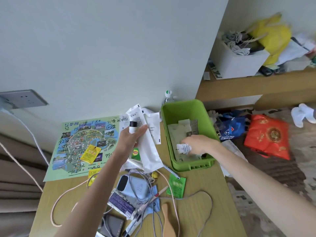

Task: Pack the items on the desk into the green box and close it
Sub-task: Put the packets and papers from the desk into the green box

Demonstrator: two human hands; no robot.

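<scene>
Head view: the green box (183,105) is set open at the desk's (201,216) far right edge. A white tube (183,148) is pinched in the curled right hand (201,144) low inside it, likely for release. A black-capped bottle (132,128) and white packets (148,151) are clamped in the left hand (130,141), probably queued as the next load.

Left grip (130,140) holding black-capped bottle (133,128) and white packets (149,151), right grip (199,144) holding small white tube (184,148) inside green box (182,103)

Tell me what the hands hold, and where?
Left hand: white bottle by its body, plus a white packet. Right hand: small white tube by one end.
</scene>
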